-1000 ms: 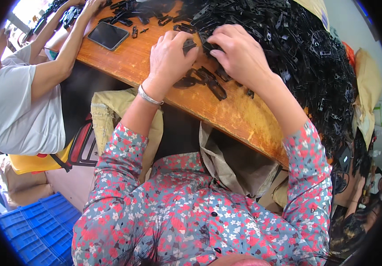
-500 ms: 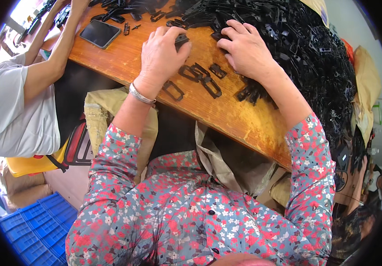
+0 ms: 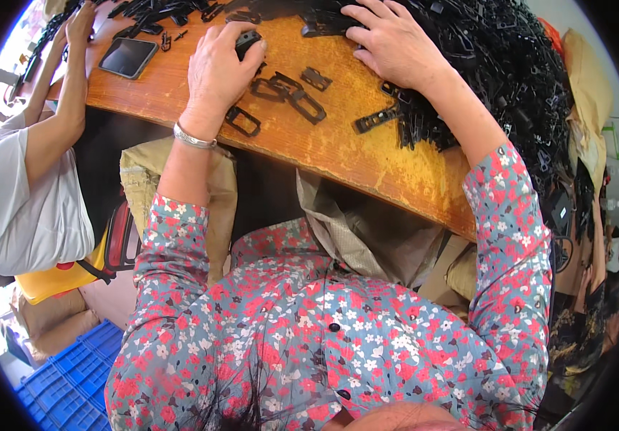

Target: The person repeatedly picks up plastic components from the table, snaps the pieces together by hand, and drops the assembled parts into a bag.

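Note:
My left hand [image 3: 217, 75], with a silver bracelet [image 3: 194, 136] at the wrist, is closed on a small black plastic part [image 3: 248, 43], pinched between thumb and fingers above the wooden table. Just below it lie several black rectangular frames [image 3: 280, 87] and one more black frame [image 3: 242, 121] near the table edge. My right hand [image 3: 399, 47] reaches to the edge of a large heap of black plastic parts [image 3: 496, 93]. Its fingers are apart and bent, and the fingertips touch or hover over the pieces; nothing is plainly held. A long black part [image 3: 376, 120] lies below this hand.
A dark phone [image 3: 128, 57] rests on the wooden table [image 3: 352, 158] at the left. Beyond it, a person in a white shirt [image 3: 33, 194] works at the same table. Woven sacks [image 3: 367, 237] hang below the table edge. Blue crates [image 3: 72, 377] stand at lower left.
The view has shifted, so the table sits further left and higher. My left hand keeps its black part. A long black part now lies apart at the near edge of the heap, below my right hand.

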The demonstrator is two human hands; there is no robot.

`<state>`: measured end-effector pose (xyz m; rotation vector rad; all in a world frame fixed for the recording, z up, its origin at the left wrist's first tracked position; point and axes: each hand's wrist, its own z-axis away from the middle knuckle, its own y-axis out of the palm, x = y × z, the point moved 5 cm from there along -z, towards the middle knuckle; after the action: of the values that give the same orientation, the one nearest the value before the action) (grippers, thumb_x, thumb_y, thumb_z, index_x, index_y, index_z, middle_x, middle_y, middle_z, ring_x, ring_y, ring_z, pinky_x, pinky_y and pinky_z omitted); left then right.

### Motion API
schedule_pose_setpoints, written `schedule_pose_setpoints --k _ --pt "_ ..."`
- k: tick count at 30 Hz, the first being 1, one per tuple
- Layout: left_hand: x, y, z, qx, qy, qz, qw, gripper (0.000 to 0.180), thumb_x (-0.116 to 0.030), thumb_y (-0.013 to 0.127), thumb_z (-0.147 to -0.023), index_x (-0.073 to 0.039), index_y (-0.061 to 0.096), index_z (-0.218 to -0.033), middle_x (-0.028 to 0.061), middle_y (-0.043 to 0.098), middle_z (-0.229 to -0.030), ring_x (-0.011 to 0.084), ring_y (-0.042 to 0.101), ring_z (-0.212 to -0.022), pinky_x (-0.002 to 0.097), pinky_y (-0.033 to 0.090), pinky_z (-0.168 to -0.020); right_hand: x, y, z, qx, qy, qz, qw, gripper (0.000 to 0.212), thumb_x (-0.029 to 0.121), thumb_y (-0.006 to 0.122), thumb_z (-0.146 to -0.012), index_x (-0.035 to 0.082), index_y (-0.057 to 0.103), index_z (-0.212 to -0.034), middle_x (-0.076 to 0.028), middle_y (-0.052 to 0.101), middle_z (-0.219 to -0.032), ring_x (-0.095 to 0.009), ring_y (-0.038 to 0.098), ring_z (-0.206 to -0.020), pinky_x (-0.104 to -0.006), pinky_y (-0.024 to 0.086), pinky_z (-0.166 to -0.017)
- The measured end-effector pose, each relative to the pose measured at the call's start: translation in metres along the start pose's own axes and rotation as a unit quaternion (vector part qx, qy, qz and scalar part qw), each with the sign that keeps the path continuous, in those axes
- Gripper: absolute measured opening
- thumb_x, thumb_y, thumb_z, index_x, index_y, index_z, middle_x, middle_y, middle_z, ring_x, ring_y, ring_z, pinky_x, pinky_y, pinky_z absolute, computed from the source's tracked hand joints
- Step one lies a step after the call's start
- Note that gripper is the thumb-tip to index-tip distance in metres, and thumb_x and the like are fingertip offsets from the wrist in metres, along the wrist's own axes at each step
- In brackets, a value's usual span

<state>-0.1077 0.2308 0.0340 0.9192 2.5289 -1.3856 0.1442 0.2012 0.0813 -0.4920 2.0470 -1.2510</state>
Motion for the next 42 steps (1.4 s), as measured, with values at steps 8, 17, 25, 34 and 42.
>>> schedule_pose_setpoints --k 8,17,25,34,42 --pt "0.003 0.009 0.003 0.001 -0.011 0.012 1.000 0.037 -0.043 0.069 -0.091 -0.019 0.072 -0.119 0.0131 0.069 -0.115 0.0362 0.063 -0.114 0.0494 0.050 -0.097 -0.001 0.000 0.002 -0.020 -0.004 -0.043 0.999 0.031 0.029 0.074 -0.088 0.007 0.074 -0.110 -0.014 0.062 -0.135 -0.033 0.048 -0.138 -0.0492 0.037 -0.113" --pt "0.007 0.008 -0.004 0.027 0.034 -0.046 0.998 0.043 -0.049 0.062 -0.100 -0.019 0.070 -0.129 0.0128 0.067 -0.131 0.0382 0.059 -0.125 0.0501 0.047 -0.105 0.023 -0.042 0.026 -0.024 0.018 -0.137 0.990 0.026 0.026 0.074 -0.087 0.006 0.074 -0.105 -0.011 0.068 -0.119 -0.031 0.057 -0.124 -0.0457 0.039 -0.111" --pt "-0.001 -0.003 -0.016 -0.036 0.065 0.028 0.997 0.026 -0.026 0.062 -0.104 -0.010 0.075 -0.120 0.0128 0.073 -0.120 0.0305 0.069 -0.113 0.0405 0.053 -0.099 0.070 -0.038 0.077 -0.062 -0.003 -0.158 0.986 0.018 0.014 0.078 -0.082 0.007 0.072 -0.099 -0.007 0.069 -0.104 -0.028 0.063 -0.113 -0.0421 0.047 -0.103" --pt "-0.029 -0.019 -0.017 -0.048 0.132 0.097 0.985 0.018 0.004 0.060 -0.088 0.000 0.071 -0.102 0.0187 0.069 -0.101 0.0371 0.068 -0.099 0.0421 0.054 -0.089 0.068 -0.050 0.087 -0.160 0.110 -0.193 0.962 0.021 0.007 0.078 -0.082 0.005 0.072 -0.103 -0.009 0.072 -0.097 -0.028 0.069 -0.096 -0.0398 0.053 -0.093" --pt "-0.068 -0.019 -0.001 0.103 -0.019 0.339 0.935 0.017 -0.010 0.055 -0.104 0.000 0.068 -0.109 0.0143 0.071 -0.101 0.0254 0.070 -0.094 0.0383 0.056 -0.086 0.059 -0.050 0.112 -0.203 0.248 -0.352 0.879 0.025 0.008 0.078 -0.087 0.002 0.072 -0.111 -0.013 0.073 -0.095 -0.025 0.073 -0.085 -0.0332 0.058 -0.077"
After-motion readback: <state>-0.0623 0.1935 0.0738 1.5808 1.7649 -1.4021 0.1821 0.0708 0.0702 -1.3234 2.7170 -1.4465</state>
